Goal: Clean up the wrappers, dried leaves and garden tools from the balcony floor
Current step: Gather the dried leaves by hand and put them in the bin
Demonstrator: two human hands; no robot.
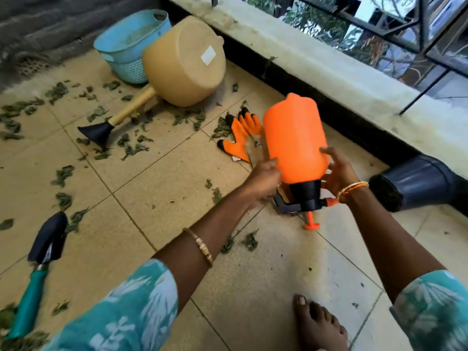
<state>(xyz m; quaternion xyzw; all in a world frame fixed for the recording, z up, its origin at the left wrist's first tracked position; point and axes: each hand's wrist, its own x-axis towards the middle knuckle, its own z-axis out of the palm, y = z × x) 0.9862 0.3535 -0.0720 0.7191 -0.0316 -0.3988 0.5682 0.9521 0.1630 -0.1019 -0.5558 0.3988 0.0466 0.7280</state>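
I hold the sprayer (pixel 295 138) upside down, left grip (pixel 264 179) and right grip (pixel 338 171) both clasping it above the floor (pixel 152 188).

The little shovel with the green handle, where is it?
In the head view, the trowel lies on the floor tiles at the lower left, among dried leaves, left of the person's left sleeve.

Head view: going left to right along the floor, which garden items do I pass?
Trowel → tan watering can → orange gloves → orange pressure sprayer, gripped between left hand and right hand → dark pot on its side.
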